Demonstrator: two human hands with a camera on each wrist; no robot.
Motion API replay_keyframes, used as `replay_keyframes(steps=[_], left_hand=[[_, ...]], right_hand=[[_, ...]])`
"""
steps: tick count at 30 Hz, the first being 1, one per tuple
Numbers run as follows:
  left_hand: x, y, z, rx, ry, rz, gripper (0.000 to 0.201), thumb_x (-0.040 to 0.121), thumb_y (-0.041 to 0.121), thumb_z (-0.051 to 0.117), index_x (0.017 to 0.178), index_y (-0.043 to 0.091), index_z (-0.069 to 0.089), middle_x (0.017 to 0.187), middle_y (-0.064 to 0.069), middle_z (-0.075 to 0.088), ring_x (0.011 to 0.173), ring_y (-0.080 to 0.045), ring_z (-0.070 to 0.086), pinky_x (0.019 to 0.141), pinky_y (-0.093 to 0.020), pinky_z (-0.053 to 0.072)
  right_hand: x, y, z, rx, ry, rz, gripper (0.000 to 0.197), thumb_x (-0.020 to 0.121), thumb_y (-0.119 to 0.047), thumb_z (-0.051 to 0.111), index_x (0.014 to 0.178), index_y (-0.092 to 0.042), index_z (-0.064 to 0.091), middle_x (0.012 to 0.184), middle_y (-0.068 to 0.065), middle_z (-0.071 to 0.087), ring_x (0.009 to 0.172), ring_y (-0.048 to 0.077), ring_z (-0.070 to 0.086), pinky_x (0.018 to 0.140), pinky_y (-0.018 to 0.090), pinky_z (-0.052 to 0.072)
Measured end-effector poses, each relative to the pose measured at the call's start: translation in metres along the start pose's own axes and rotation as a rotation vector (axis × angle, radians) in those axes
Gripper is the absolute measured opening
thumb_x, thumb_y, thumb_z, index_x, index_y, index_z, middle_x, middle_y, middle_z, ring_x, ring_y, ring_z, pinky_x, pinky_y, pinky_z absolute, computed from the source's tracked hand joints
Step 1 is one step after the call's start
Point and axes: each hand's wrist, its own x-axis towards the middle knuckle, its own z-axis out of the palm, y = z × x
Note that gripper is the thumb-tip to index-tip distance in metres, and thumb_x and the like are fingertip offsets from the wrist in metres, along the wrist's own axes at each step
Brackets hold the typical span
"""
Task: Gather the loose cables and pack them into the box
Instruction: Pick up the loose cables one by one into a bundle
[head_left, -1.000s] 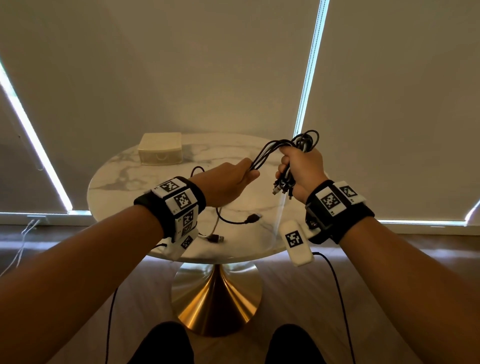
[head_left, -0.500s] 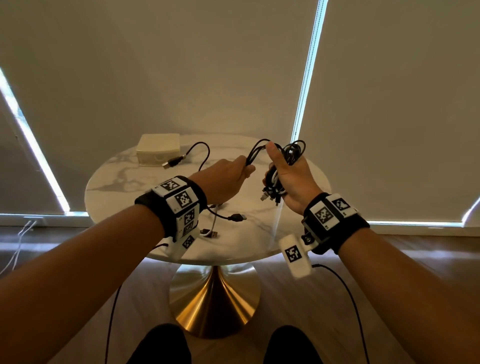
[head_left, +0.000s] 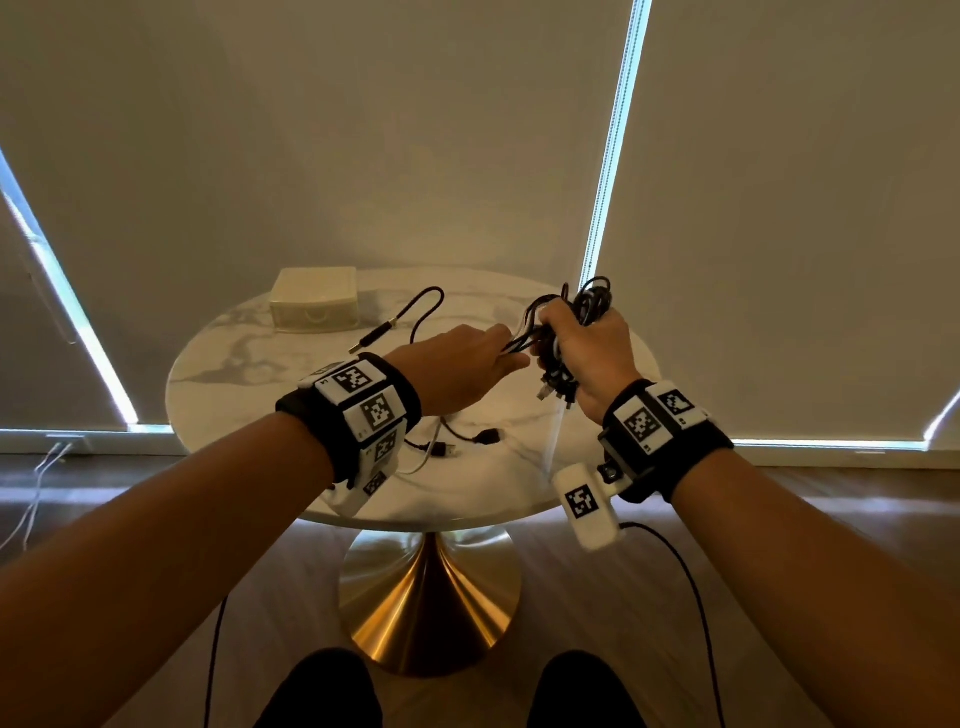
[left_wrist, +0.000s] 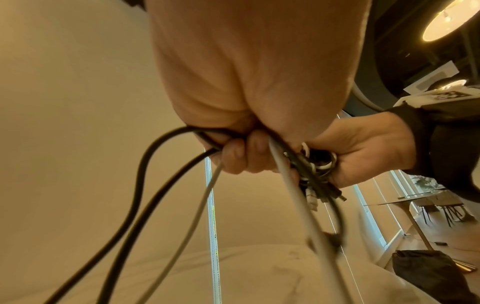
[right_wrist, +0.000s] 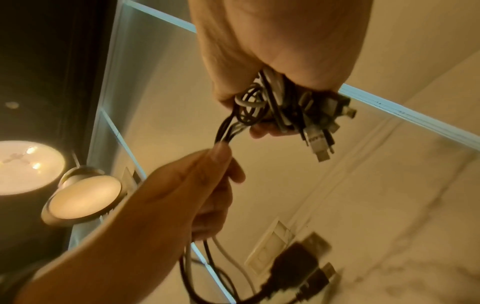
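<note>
My right hand (head_left: 582, 343) grips a coiled bundle of black and white cables (head_left: 558, 364) above the right half of the round marble table (head_left: 249, 374); plugs hang out below the fist (right_wrist: 319, 131). My left hand (head_left: 467, 364) pinches the free strands (left_wrist: 182, 185) that run from that bundle (right_wrist: 226, 131). Their tails trail down to the tabletop, where loose plugs (head_left: 467, 441) lie. One black cable (head_left: 415, 317) arcs up behind my left wrist. The cream box (head_left: 314, 306), closed, with a drawer front, sits at the table's far left.
The table stands on a gold cone pedestal (head_left: 426, 608) over a wood floor. Drawn blinds fill the wall behind. My knees (head_left: 322, 696) are just below the table's near edge. Thin leads hang from both wrist bands.
My right hand has lowered and turned with the bundle. My left hand has slid along the strands toward it, and the black cable's plug end has swung up near the box.
</note>
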Motion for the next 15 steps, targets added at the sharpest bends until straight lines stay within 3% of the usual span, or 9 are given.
replay_keyframes(steps=[2,4,6,8,12,15], left_hand=[[-0.0024,0.0027,0.0007,-0.040,0.018,-0.014,0.031,0.107,0.025,0.035,0.129,0.007,0.047,0.086,0.003,0.040,0.073,-0.017,0.050,0.069,-0.032,0.052],[-0.0014,-0.0017,0.0035,-0.110,0.023,-0.015,0.027,0.106,0.020,0.038,0.129,0.007,0.046,0.090,0.003,0.039,0.073,-0.017,0.053,0.069,-0.032,0.053],[0.0003,-0.0023,0.0006,-0.121,0.012,-0.042,0.019,0.106,0.026,0.036,0.115,0.013,0.047,0.079,0.008,0.041,0.071,-0.020,0.057,0.065,-0.034,0.052],[-0.0001,-0.0010,-0.0007,-0.075,0.004,-0.012,0.019,0.105,0.033,0.034,0.106,0.016,0.041,0.076,0.003,0.050,0.063,-0.018,0.055,0.057,-0.031,0.048],[0.0005,0.0052,0.0020,0.036,-0.055,0.047,0.026,0.104,0.027,0.040,0.124,0.009,0.039,0.076,0.003,0.045,0.056,-0.008,0.044,0.057,-0.024,0.040],[0.0041,0.0063,0.0083,0.046,-0.074,0.032,0.027,0.104,0.030,0.040,0.121,0.009,0.041,0.076,0.003,0.044,0.055,-0.008,0.042,0.053,-0.020,0.033]], right_hand=[[0.0016,-0.0035,-0.0062,0.061,-0.033,0.020,0.012,0.087,-0.018,0.071,0.089,-0.007,0.067,0.077,0.015,0.072,0.062,0.022,0.071,0.057,0.034,0.055],[0.0006,-0.0058,-0.0101,0.087,-0.088,0.045,0.015,0.090,-0.022,0.073,0.088,-0.009,0.067,0.075,0.012,0.070,0.061,0.020,0.067,0.057,0.033,0.054],[-0.0015,-0.0054,-0.0120,0.105,-0.137,0.094,0.023,0.088,-0.033,0.077,0.089,-0.012,0.068,0.071,0.007,0.068,0.058,0.017,0.063,0.056,0.032,0.054],[-0.0035,-0.0029,-0.0126,0.114,-0.162,0.145,0.029,0.083,-0.039,0.082,0.090,-0.013,0.071,0.070,0.005,0.067,0.057,0.015,0.062,0.057,0.030,0.054],[-0.0053,0.0021,-0.0089,0.149,-0.171,0.192,0.031,0.074,-0.024,0.089,0.094,-0.007,0.072,0.073,0.009,0.069,0.063,0.019,0.063,0.059,0.033,0.053],[-0.0054,0.0004,-0.0055,0.101,-0.097,0.169,0.021,0.073,-0.008,0.084,0.088,-0.007,0.070,0.071,0.009,0.068,0.061,0.020,0.063,0.060,0.033,0.055]])
